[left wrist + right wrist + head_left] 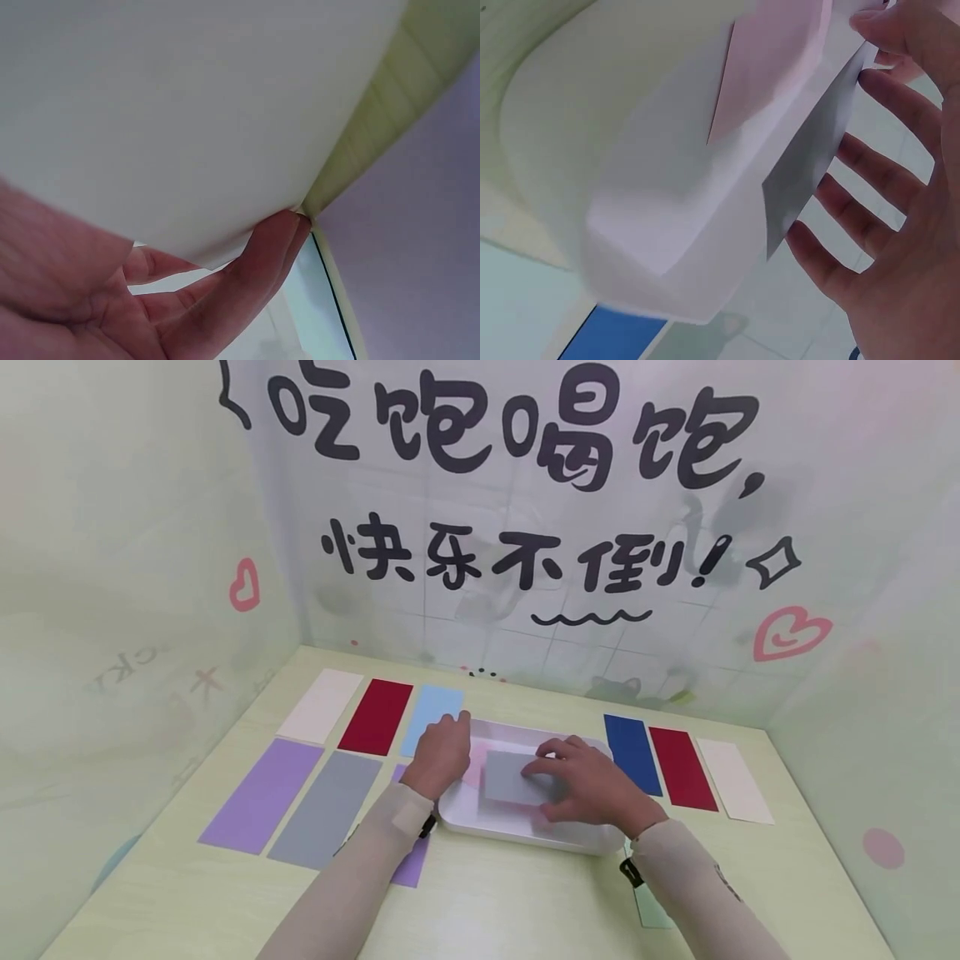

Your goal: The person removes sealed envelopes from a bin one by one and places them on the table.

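A white tray stands in the middle of the table, with a pink card lying inside. At the tray's left rim, my left hand grips the edge; in the left wrist view its bent fingers reach round the white wall, and the thumb is hidden. My right hand holds a grey card above the tray floor. The right wrist view shows the fingertips along one long edge of that card, with the pink card beyond it in the tray.
Left of the tray lie pale pink, dark red, light blue, purple and grey cards. To its right are blue, dark red and pale pink cards. A light green card lies near my right wrist.
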`<action>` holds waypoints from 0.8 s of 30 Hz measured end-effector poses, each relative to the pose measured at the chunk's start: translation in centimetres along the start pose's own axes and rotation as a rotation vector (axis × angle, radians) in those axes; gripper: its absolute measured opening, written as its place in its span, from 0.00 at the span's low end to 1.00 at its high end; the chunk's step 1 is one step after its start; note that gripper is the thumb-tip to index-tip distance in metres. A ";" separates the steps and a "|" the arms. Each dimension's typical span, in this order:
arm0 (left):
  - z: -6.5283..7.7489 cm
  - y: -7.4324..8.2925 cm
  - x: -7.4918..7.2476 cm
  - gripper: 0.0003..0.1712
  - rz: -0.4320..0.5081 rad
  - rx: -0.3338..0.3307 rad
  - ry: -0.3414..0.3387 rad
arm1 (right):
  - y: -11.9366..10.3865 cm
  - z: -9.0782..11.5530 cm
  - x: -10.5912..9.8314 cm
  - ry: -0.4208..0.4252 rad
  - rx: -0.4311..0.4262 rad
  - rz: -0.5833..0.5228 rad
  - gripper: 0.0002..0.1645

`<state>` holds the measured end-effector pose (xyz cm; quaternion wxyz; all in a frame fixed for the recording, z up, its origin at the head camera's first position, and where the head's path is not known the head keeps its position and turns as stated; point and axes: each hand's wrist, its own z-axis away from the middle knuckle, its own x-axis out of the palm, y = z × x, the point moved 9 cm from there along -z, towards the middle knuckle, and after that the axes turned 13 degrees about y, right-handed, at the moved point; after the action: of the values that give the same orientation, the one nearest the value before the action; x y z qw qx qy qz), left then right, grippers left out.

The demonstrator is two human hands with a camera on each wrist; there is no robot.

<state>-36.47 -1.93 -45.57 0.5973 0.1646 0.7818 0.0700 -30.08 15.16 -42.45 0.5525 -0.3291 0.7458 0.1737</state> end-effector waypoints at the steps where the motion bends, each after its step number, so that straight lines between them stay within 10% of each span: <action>1: 0.0 0.0 0.0 0.24 -0.003 0.003 0.002 | 0.1 0.2 -0.3 0.009 0.006 0.003 0.29; 24: 0.0 0.1 -0.1 0.25 -0.023 0.032 0.022 | 5.2 7.7 -5.3 0.144 0.264 0.128 0.28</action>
<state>-36.47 -1.86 -45.48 0.5866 0.1643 0.7913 0.0525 -27.22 25.33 -40.55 0.5237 -0.2172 0.8193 0.0852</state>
